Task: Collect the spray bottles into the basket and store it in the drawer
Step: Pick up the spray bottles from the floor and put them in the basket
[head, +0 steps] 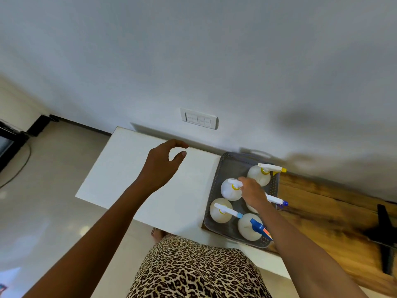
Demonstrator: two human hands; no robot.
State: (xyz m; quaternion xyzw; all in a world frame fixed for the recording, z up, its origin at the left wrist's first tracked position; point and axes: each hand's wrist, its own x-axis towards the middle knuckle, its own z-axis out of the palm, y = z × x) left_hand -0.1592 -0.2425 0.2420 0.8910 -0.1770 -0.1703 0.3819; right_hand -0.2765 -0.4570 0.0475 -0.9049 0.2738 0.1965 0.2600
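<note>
A grey perforated basket (227,166) stands on the right part of the white cabinet top (133,168). Several white round spray bottles stand upright in it. My right hand (253,193) reaches into the basket and grips the white trigger head of the middle-left bottle (229,190). One bottle with a yellow nozzle (260,175) is at the back, one with a light blue nozzle (220,210) at the front left, one with a blue trigger (249,227) at the front right. Another bottle (277,200) is partly hidden under my right hand. My left hand (164,162) hovers over the bare top, fingers curled apart, holding nothing.
A wall with a white switch plate (199,118) rises right behind the cabinet. A wooden surface (322,209) adjoins on the right, with a black object (384,231) on it. Pale tiled floor (53,190) lies to the left. No drawer shows.
</note>
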